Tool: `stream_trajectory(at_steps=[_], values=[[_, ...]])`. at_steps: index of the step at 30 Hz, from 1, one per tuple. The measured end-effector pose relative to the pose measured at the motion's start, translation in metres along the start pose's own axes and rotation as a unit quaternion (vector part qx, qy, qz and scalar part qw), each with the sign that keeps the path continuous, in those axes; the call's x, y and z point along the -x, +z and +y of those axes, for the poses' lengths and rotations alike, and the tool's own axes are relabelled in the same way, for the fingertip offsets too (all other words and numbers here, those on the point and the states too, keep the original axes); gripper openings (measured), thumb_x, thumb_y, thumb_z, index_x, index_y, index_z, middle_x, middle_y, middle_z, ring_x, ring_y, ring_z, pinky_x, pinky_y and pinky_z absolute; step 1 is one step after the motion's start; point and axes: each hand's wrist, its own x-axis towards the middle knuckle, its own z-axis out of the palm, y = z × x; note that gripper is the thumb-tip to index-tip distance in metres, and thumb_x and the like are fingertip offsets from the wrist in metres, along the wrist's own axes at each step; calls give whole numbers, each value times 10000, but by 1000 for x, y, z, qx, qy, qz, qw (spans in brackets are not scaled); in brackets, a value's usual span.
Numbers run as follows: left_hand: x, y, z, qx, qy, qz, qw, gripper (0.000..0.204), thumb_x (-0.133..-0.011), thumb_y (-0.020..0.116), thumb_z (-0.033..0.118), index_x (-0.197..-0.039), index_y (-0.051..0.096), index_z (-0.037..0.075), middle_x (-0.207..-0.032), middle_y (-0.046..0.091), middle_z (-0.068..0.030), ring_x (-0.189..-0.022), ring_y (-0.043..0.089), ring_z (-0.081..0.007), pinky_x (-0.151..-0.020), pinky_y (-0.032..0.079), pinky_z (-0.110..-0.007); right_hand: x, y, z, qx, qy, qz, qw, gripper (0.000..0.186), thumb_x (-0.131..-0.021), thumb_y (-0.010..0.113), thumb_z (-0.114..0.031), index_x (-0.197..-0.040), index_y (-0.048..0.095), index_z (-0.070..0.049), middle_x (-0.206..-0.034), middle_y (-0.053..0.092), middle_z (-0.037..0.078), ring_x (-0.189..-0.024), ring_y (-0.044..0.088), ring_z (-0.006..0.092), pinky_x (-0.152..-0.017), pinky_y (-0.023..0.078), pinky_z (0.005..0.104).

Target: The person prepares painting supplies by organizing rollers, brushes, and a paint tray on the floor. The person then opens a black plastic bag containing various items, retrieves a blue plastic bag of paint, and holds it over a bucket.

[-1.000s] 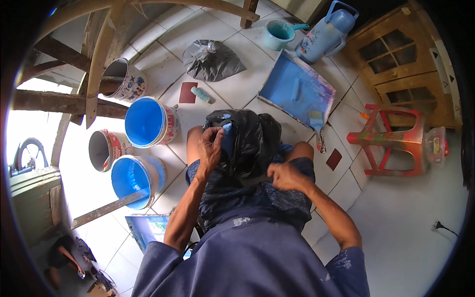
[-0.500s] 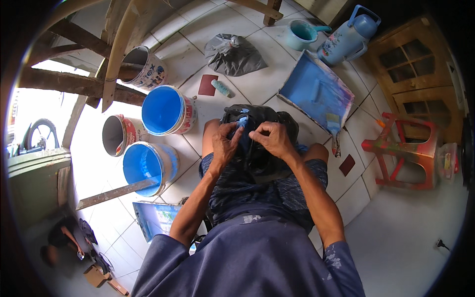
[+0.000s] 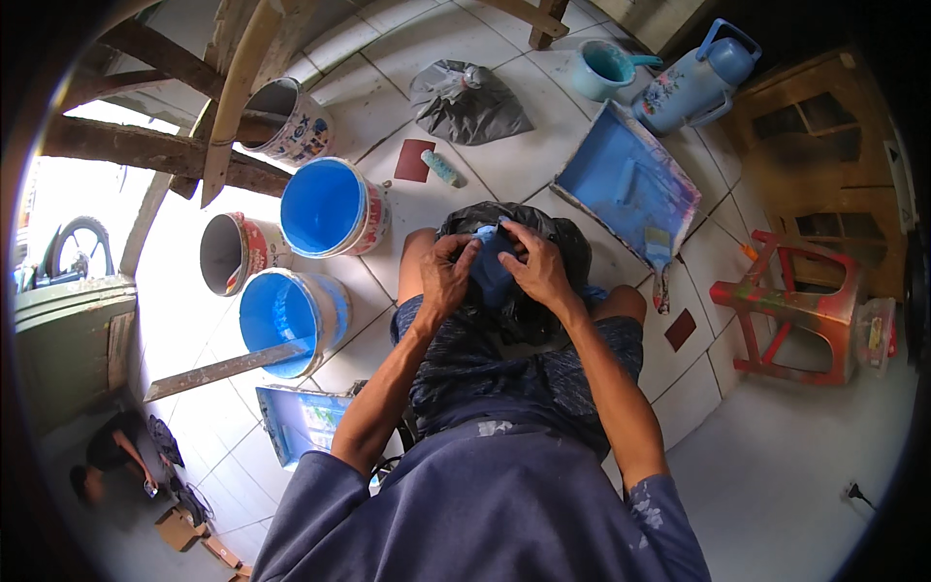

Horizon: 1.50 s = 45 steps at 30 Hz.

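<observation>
A black plastic bag sits between my knees. My left hand is closed at its left upper side, with thumb and fingers pinched beside a small light blue patch. My right hand is closed too, gripping the black plastic with thumb and fingers on the right side of a dark blue opening. Between the two hands the plastic is spread apart. What lies deeper in the bag is hidden.
To the left stand several paint buckets, one with a wooden stick across it. A blue paint tray, brush, roller sleeve and knotted grey bag lie ahead. A red stool is at right; another person is far left.
My right hand has moved up and left onto the bag's plastic. The dark blue opening between my hands has spread wider.
</observation>
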Motion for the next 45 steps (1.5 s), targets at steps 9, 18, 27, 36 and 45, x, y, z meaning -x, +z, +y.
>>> stream_trajectory(at_steps=[9, 18, 27, 36, 45], values=[[5, -8, 0, 7, 30, 8, 1000, 115, -854, 638, 96, -908, 661, -3, -829, 645, -97, -790, 606, -174, -710, 465, -286, -32, 8, 7, 40, -64, -75, 994, 322, -770, 691, -139, -1090, 655, -128, -929, 608, 128, -871, 580, 297, -808, 463, 379], [109, -98, -8, 226, -370, 158, 887, 445, -862, 603, 482, -943, 567, 46, -691, 545, -35, -641, 540, -136, -618, 464, -274, -40, 10, 10, 34, -51, -92, 994, 202, -763, 678, -71, -961, 644, -47, -895, 602, 112, -856, 598, 275, -757, 460, 337], [73, -150, -41, 341, -261, 172, 886, 743, -838, 606, 525, -1365, 275, 118, -1170, 518, -215, -942, 618, -299, -760, 518, -359, -33, 9, 22, -15, 37, -92, 995, 230, -759, 672, -50, -984, 642, -12, -945, 649, 102, -903, 619, 216, -806, 461, 309], [-15, -161, -70, 333, -183, 235, 894, 744, -875, 630, 336, -1433, 157, 206, -1211, 509, -254, -996, 622, -331, -820, 518, -407, -26, 20, 25, -24, 28, -59, 998, 236, -754, 671, -44, -984, 640, -2, -932, 656, 108, -887, 625, 201, -803, 468, 303], [-75, -150, -86, 364, -136, 196, 900, 445, -924, 561, 203, -1303, 332, 158, -1053, 602, -120, -919, 636, -234, -796, 489, -349, -24, 23, 36, -90, 64, -65, 992, 203, -780, 652, -37, -979, 640, 5, -872, 650, 53, -811, 585, 119, -745, 465, 268]])
